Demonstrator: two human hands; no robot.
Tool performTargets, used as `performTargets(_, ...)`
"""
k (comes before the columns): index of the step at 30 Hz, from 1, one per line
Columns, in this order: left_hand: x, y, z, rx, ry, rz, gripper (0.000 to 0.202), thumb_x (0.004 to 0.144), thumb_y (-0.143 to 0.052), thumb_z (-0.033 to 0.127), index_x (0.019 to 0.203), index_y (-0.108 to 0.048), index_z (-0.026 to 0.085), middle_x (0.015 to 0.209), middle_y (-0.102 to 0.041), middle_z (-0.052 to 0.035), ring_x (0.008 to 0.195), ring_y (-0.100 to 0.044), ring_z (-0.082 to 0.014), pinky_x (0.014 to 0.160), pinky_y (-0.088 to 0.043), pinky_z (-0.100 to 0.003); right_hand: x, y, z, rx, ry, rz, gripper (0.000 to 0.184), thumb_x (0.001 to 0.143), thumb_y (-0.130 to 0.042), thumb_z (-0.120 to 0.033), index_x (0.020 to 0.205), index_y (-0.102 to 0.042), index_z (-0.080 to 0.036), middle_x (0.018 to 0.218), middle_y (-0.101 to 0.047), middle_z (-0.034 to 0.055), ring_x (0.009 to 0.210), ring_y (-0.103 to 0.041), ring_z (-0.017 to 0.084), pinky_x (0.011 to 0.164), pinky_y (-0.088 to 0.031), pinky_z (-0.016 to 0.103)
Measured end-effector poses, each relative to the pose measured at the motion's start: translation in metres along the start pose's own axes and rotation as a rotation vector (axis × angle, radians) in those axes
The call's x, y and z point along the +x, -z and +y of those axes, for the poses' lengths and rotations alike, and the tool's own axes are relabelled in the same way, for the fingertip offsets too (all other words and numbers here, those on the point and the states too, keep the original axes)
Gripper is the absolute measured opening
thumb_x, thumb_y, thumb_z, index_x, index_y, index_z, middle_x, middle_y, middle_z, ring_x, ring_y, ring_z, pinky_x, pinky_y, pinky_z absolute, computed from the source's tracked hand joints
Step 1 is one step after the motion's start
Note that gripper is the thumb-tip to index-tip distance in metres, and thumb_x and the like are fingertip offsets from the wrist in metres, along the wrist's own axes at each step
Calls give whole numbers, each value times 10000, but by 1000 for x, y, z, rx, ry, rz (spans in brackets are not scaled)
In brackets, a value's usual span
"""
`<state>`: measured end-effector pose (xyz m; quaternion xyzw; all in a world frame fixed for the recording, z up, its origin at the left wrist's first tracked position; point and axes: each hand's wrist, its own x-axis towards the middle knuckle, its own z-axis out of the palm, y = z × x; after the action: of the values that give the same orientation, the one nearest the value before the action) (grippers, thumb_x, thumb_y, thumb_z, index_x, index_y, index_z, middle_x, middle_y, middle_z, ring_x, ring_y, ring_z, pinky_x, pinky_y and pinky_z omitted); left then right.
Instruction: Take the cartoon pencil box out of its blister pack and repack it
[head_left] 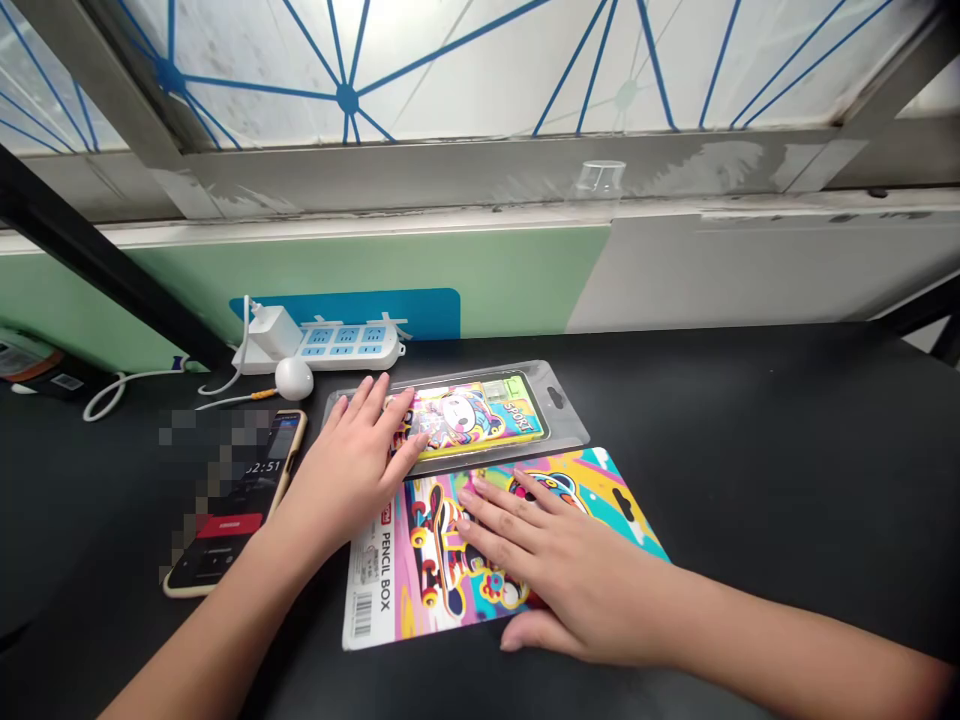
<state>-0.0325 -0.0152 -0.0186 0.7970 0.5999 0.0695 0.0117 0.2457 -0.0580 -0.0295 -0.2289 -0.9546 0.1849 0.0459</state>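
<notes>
My left hand [358, 465] lies flat with fingers stretched out on the left end of a clear plastic blister pack [559, 405] that holds a yellow cartoon pencil box [480, 415]. My right hand [547, 565] rests palm down, fingers spread, on a colourful backing card [397, 570] printed "PENCIL BOX", which lies just in front of the blister pack. Both things sit on the black table [750, 450].
A phone [232, 500] with a lit screen lies left of my left hand. Behind it are a white power strip [330, 343] with a plugged charger, a white round object [294, 379] and a cable. A green and white wall and a window run along the back.
</notes>
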Motion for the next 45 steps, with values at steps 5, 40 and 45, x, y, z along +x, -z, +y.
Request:
performTargets(5,0,-2,-3,35,-27,4,596,1073,-344,502,1555,-442,166,1668,-327,-183,1556,-260,-352,1209,-296,-581,3,5,-3,43,-67,-64,769,1008,-457,-638,1629,-278,-221,1699,-207,96,1574,-174,327,1258,-194,599)
performTargets(40,-11,12,-7,-160,2,-128,628,1056,-272,581,1497,-521,210,1695,-263,-144,1584,-167,-305,1238,-213,-595,-43,80,97,293,-626,-19,478,964,-469,-673,889,-661,-242,806,-699,26,704,-613,200,609,-418,302)
performTargets(45,-11,10,-7,-141,-12,-109,627,1030,-365,607,1482,-531,207,1690,-265,-162,1581,-169,-325,1236,-213,-598,-45,93,131,301,-751,-40,506,870,-546,-732,823,-697,-252,810,-718,26,737,-634,228,636,-441,323)
